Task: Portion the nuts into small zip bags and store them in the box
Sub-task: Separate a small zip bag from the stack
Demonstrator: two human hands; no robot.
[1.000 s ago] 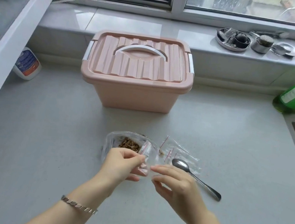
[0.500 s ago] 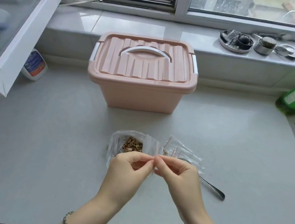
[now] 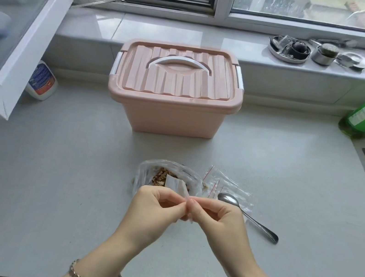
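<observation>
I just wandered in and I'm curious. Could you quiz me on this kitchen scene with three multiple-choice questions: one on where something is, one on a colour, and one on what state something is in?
1. Where does the spoon lie?
A. in the sink
B. on the counter, right of the bag of nuts
C. on the windowsill

2. What colour is the box?
A. pink
B. green
C. blue

3. What are the left hand and right hand doing?
A. resting flat on the counter
B. lifting the box
C. both pinching a small zip bag

Answers:
1 B: it lies on the grey surface beside the nuts.
2 A: body and lid are pink, and only the handle is white.
3 C: the fingertips of both hands meet on the bag's edge.
</observation>
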